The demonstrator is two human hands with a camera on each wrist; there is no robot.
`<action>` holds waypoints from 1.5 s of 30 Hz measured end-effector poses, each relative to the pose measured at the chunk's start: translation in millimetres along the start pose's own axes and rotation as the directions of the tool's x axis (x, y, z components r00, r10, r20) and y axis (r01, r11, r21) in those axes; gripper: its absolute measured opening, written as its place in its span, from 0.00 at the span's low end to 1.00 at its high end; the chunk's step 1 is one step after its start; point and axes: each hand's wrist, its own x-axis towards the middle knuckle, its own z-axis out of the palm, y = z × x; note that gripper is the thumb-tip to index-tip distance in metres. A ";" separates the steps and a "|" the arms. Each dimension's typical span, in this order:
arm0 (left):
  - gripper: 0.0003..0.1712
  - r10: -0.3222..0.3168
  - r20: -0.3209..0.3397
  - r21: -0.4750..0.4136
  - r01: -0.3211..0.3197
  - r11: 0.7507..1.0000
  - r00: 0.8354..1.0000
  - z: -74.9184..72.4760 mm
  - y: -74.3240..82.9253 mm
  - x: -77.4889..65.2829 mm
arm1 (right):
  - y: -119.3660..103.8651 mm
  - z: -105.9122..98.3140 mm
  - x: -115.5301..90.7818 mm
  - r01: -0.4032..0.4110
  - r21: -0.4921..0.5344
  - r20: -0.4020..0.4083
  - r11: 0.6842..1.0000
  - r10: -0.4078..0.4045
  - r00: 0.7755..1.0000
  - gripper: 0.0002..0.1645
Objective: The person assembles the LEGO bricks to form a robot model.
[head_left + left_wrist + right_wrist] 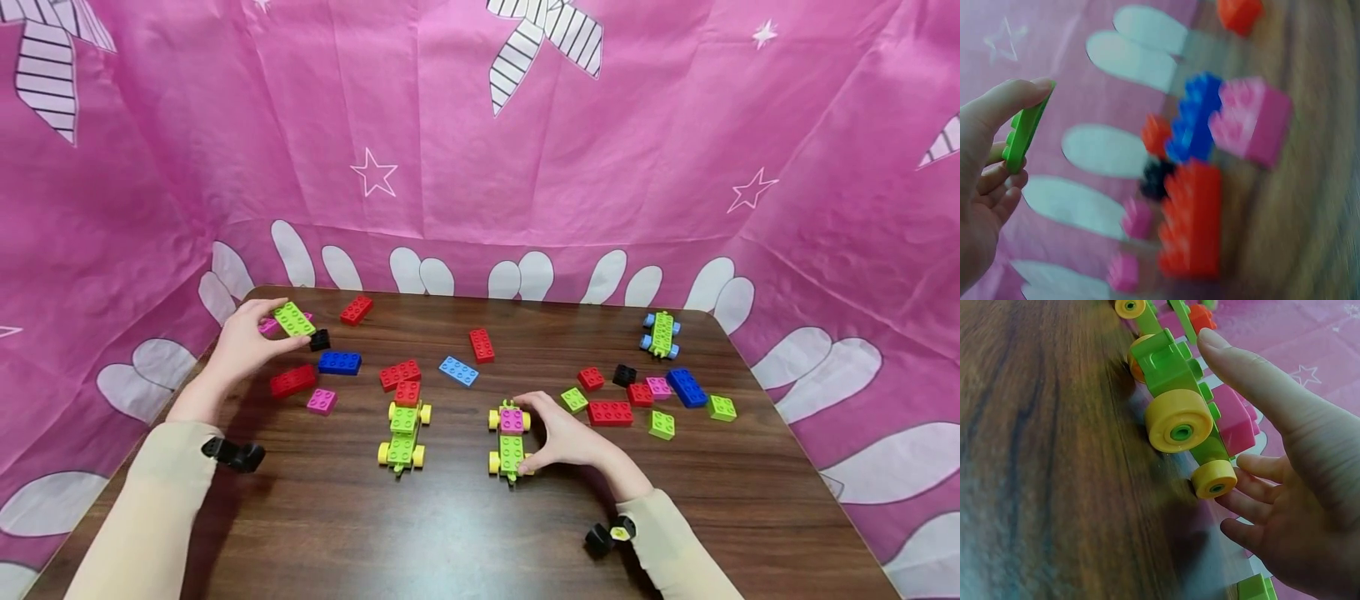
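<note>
In the head view, the left hand (251, 333) is at the far left of the brown table (322, 517). Its thumb and fingers pinch a long green block (294, 320). A black block (320, 339) is just beside that hand. A bit nearer are a dark blue block (339, 362), a long red block (293, 381) and a small pink block (322, 402).

The right hand (566, 433) is near the middle. Its fingers and thumb are spread apart, next to a green car with yellow wheels (512, 457). A pink brick (512, 420) sits on the car's far end. Left of it stands another green car (402, 450), with a red brick (407, 392) at its far end. A car with blue wheels (662, 335) is at the far right.

In the left wrist view, the green block is up off the table, between thumb and fingers. The other blocks look blurry.

In the right wrist view, the thumb is stretched out and the fingers are loosely bent by a yellow wheel (1214, 479). I cannot tell if they touch it.
</note>
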 end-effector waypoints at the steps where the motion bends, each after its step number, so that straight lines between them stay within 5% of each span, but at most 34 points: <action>1: 0.42 0.018 -0.003 -0.006 -0.018 1.000 1.000 1.0 6.1 1.4 | 0.1 0.2 -0.3 -0.001 0.003 0.000 1.000 0.001 1.000 0.59; 10: 0.41 0.122 0.014 -0.070 -0.121 0.990 0.992 15.3 59.1 8.8 | 1.2 1.5 -1.9 -0.022 -0.007 0.017 1.000 0.022 1.000 0.60; 20: 0.41 0.246 -0.038 -0.140 -0.249 0.958 0.969 40.2 110.9 6.9 | 2.3 1.0 -1.1 -0.043 -0.015 0.028 0.999 0.043 0.999 0.59; 31: 0.41 0.297 0.010 -0.223 -0.287 0.932 0.955 69.4 147.4 -1.1 | 6.6 0.3 -2.5 -0.037 0.014 0.038 0.999 0.037 0.999 0.58; 40: 0.40 0.393 0.072 -0.264 -0.362 0.894 0.917 98.6 170.7 -11.2 | 8.8 -0.3 -2.5 -0.045 0.028 0.039 0.999 0.044 0.998 0.57; 45: 0.41 0.405 0.138 -0.275 -0.357 0.893 0.904 114.8 182.4 -18.9 | 8.5 0.4 -2.3 -0.030 0.008 0.027 1.000 0.030 0.999 0.56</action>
